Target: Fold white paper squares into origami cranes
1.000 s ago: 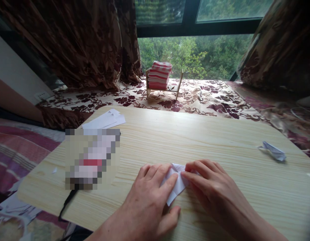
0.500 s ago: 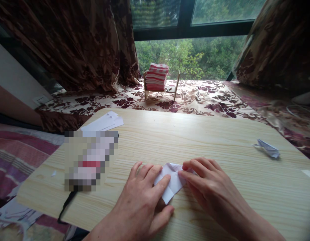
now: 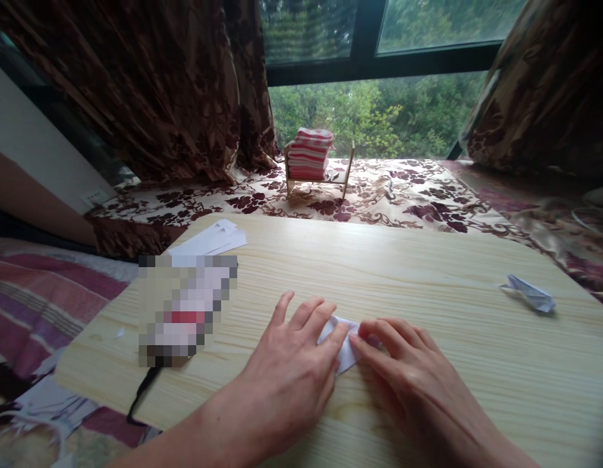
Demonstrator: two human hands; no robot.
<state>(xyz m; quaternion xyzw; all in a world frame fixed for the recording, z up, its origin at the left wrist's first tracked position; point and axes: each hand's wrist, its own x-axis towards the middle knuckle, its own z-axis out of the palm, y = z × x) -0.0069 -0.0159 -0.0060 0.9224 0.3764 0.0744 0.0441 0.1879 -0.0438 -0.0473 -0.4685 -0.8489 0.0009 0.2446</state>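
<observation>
Toward the near edge of the pale wooden table (image 3: 331,273), about midway between its left and right edges, a small piece of folded white paper (image 3: 347,356) lies on the surface, partly covered by both hands. The left hand (image 3: 296,361) is laid over its left side, palm down, fingers spread and loosely extended; the index fingertip rests on the paper's face without gripping it, and the thumb is tucked out of sight below. The right hand (image 3: 411,367) is curled, its thumb and index fingertip drawn together in a pinch on the paper's right side, the other fingers bent alongside. Near the table's right edge lies a crumpled-looking folded paper shape (image 3: 530,294), well apart from the hands. White paper strips (image 3: 206,240) lie overlapping at the far left corner. Nearer along the left edge is a pixelated object (image 3: 189,312), too blurred to identify, with a black strap (image 3: 141,393) running from it over the near left edge; a tiny white scrap (image 3: 119,333) lies just beside it. Beyond the far edge, a small stand (image 3: 347,172) carries a stack of red-and-white striped cloths (image 3: 308,156) on the patterned fabric (image 3: 409,201) before the window (image 3: 379,117).
</observation>
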